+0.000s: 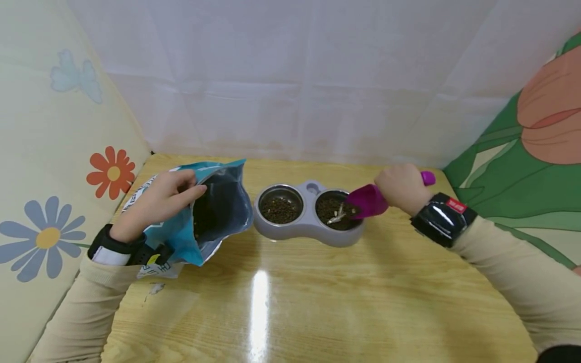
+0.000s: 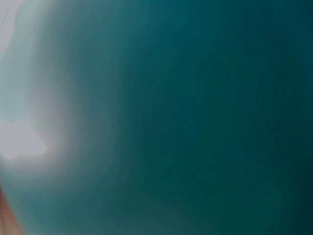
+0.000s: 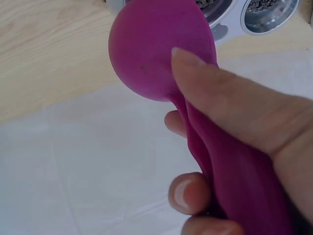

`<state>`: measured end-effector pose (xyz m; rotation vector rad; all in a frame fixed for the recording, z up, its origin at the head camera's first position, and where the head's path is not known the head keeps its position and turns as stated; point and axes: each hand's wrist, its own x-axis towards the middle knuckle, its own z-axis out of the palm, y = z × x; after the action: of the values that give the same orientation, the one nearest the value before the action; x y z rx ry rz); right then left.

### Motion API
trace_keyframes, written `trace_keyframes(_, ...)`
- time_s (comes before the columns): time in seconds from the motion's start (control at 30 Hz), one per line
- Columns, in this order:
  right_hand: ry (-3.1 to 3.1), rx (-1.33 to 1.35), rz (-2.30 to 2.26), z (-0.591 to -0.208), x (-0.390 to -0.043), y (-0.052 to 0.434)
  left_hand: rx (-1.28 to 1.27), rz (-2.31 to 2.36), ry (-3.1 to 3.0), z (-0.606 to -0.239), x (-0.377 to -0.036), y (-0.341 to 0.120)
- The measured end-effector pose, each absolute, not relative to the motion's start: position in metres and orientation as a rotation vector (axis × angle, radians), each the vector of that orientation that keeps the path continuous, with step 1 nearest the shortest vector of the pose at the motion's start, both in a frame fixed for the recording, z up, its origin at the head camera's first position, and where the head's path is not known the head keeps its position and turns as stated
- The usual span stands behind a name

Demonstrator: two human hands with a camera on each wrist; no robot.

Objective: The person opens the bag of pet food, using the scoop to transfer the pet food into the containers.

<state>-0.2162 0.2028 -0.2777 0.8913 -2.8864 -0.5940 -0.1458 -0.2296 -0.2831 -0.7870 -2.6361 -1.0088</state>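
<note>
My right hand (image 1: 403, 189) grips the handle of a purple scoop (image 1: 368, 200), fingers wrapped round it and thumb against the back of the scoop head (image 3: 161, 44). The scoop is tipped, its front edge over the right bowl (image 1: 333, 210) of a grey double feeder (image 1: 308, 229). Brown kibble with a few pale pieces lies in that bowl. At the left, my left hand (image 1: 165, 199) holds the rim of an open blue pet food bag (image 1: 181, 242), its silvery mouth facing the bowls. Dark kibble shows dimly inside. Blurred blue-green bag surface (image 2: 195, 122) fills the left wrist view.
The feeder's left bowl (image 1: 280, 204) holds brown kibble too. A white cloth wall (image 1: 295, 101) rises behind the wooden table (image 1: 317, 302). Flower-patterned panels (image 1: 27, 151) stand at both sides. A small whitish scrap (image 1: 157, 288) lies near the bag.
</note>
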Motion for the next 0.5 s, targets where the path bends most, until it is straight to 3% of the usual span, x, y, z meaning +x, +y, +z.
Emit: trace_keyframes(0.5,-2.796,0.839,-0.583,-0.278,-0.205,0.209,-0.758,-1.028,-2.657,-0.284,-0.145,-0.230)
